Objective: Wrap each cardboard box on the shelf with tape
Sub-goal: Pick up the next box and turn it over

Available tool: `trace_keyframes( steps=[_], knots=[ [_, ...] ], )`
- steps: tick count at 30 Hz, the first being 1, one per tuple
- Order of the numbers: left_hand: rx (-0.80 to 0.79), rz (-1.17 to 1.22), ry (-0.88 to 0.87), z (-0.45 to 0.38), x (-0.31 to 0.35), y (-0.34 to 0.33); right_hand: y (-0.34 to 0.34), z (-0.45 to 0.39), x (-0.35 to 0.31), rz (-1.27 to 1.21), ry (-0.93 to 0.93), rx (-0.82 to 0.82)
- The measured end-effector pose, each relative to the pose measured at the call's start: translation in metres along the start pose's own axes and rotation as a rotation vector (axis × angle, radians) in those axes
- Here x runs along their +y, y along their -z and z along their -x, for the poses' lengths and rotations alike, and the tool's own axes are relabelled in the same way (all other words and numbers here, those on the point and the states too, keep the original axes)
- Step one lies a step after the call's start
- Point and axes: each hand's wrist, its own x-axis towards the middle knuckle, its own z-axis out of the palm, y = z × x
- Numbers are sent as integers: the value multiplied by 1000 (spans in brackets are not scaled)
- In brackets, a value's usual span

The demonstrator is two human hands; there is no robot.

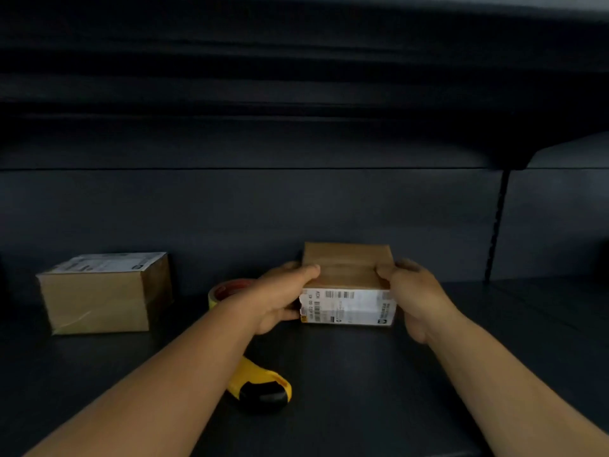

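Both hands clamp one small brown cardboard box with a white printed shipping label (347,285) on its near face, and that box serves as the landmark for everything else. From the head view, the left hand (280,300) grips the box's left end, fingers curled over the top edge and thumb low on the near side; the right hand (417,296) grips the right end the same way, its fingertips on the top and its thumb out of sight behind the palm. Whether the box rests on the dark grey metal shelf (362,374) or is lifted just clear of it cannot be told, since its lower edge is blurred and in shadow. The label print is too smeared to read.

Left of the box, just beyond the left wrist, a roll of tape with a red core and yellowish rim (227,291) is half hidden by that hand. Nearer the viewer than the box and to its left, a yellow and black tape dispenser (263,387) lies on the shelf, its upper part covered by the left forearm. Well to the left of the box stands a larger brown cardboard box with a white label on top (99,298), with glossy tape visible on its faces.

Behind the box the shelf's back wall stands close. To the right of the box the shelf surface runs bare up to a slotted upright, and bare shelf also lies on the near side.
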Motion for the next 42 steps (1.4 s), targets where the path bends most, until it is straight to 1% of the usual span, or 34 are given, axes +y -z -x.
trace_keyframes(
  steps=[7, 12, 15, 18, 21, 25, 33, 36, 39, 42],
  knots=[
    [27, 140, -137, 7, -1, 16, -5, 5, 2, -110, 173, 1],
    [-34, 176, -181, 14, -8, 24, -6, 11, 2, -146, 241, -10],
    [-89, 156, -237, 20, -9, 26, -5, 14, 3, -160, 274, -25],
    [-120, 29, -299, 25, -9, 28, -5, 16, 3, -181, 300, -50],
    [-41, -262, -361, 27, -12, 31, -6, 18, 3, -227, 307, -100],
    [34, -468, -502, 30, -16, 33, -5, 18, 3, -274, 313, -139],
    [97, -561, -684, 31, -22, 35, -5, 17, 4, -254, 357, -164],
    [84, -563, -707, 30, -21, 34, -4, 17, 4, -234, 356, -175],
    [67, -570, -714, 30, -19, 31, -3, 18, 3, -194, 310, -210],
    [67, -579, -715, 30, -18, 29, -2, 19, 2, -208, 175, -296]
  ],
)
